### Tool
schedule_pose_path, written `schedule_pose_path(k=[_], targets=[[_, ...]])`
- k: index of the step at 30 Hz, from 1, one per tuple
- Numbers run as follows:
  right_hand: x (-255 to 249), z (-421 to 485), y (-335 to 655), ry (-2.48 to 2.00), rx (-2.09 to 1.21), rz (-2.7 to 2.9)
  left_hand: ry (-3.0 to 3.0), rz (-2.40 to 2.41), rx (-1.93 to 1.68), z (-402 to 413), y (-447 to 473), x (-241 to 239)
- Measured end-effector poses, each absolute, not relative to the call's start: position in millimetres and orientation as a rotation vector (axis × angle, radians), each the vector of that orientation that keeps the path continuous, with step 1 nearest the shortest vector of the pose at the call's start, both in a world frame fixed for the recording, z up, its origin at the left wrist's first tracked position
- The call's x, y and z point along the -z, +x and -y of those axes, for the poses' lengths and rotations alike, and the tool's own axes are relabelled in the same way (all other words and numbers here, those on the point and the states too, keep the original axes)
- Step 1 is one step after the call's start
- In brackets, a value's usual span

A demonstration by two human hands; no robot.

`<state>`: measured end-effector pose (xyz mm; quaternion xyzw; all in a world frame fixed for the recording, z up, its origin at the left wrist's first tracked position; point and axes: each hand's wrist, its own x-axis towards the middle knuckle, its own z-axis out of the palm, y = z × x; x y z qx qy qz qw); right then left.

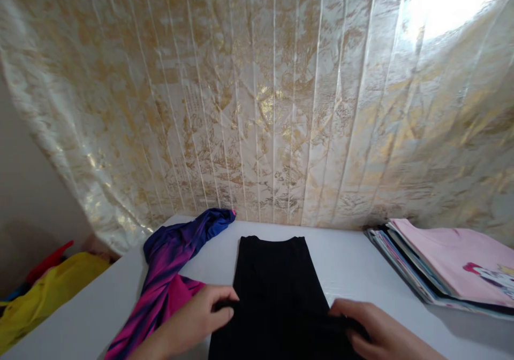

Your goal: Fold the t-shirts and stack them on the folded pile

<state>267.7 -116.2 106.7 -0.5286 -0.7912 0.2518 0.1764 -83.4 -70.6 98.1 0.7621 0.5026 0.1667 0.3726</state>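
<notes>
A black garment lies in front of me on the white table, its neckline side at the far end and its long sides folded narrow. My left hand pinches its left edge between thumb and fingers. On the opposite edge, my right hand is closed on the dark cloth, with a fold of it showing between thumb and fingers. The near part of the garment runs out of view at the bottom. Just left of it, a crumpled purple, blue and pink garment lies partly behind my left forearm.
At the right stands a stack of folded clothes topped by a pink shirt with a cartoon print. Yellow cloth and red cloth lie beyond the left edge of the white table. A shiny gold-and-silver curtain hangs behind.
</notes>
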Motion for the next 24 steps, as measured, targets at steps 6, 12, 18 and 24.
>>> schedule_pose_path(k=[6,12,18,24], targets=[[-116,-24,264,-1.421,-0.765,2.083,1.940,-1.240,-0.598,-59,-67,-100],[-44,-114,259,-1.655,-0.620,1.805,1.929,-1.656,-0.632,-128,-47,-43],[-6,-120,266,-1.617,-0.549,1.721,2.007,-1.756,-0.648,-129,-47,-25],[4,-129,264,-1.566,-0.519,1.671,2.091,-1.845,-0.567,-135,-41,-30]])
